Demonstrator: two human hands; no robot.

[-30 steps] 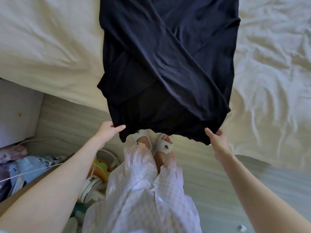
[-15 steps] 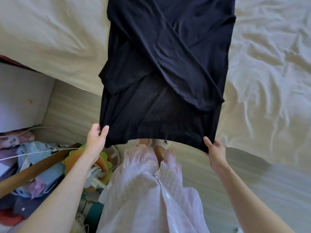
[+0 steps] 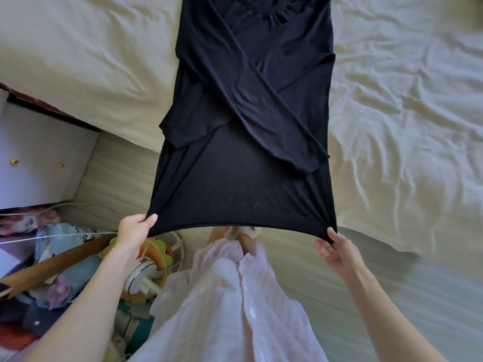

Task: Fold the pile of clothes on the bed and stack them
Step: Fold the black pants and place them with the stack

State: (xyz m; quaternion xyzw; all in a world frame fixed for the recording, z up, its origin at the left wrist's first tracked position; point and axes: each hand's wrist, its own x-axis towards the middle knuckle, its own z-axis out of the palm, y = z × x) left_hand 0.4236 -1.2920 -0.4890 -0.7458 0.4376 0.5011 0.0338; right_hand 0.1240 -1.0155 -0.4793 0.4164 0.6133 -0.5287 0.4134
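Pinching soft black knit top (image 3: 251, 158) hem taut, left hand (image 3: 133, 231), right hand (image 3: 337, 249), rumpled cream sheet (image 3: 405, 113)

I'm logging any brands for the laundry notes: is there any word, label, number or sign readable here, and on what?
None can be read.
Black top: no tag or print shows.
Clutter on the floor: coloured patterns only, too blurred to show any lettering.

You are looking at a black top (image 3: 243, 163) of thin, matt knit cloth flecked with pale lint. Behind it, filling the upper frame, a cream bedsheet (image 3: 392, 113) is showing soft, creased cotton. At lower left, a smooth wooden stick (image 3: 55, 267) is lying.
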